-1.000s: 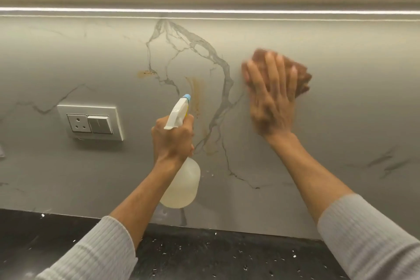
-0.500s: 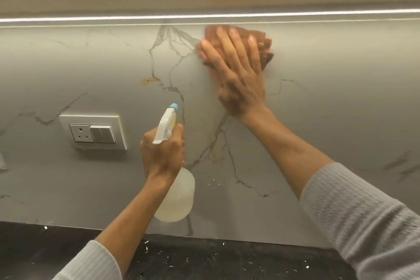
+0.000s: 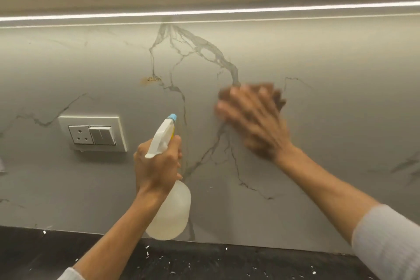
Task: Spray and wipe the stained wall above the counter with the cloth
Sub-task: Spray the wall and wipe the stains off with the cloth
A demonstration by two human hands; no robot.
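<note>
Fingers [image 3: 247,107] flat on brown cloth [image 3: 279,102]

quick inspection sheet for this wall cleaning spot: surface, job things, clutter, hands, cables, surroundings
surface: grey marble-look wall with dark veins; small orange-brown stain up and left of the cloth, not covered by it
job's things: brown cloth pressed flat on the wall; translucent plastic spray bottle with white head and blue nozzle held above the counter, nozzle toward the wall
clutter: nothing seen
grippers: left hand grips the bottle's neck; right hand, motion-blurred, fingers spread, presses the cloth
cables: nothing seen
surroundings: white socket-and-switch plate left of the bottle; black speckled counter below; lit light strip above
</note>
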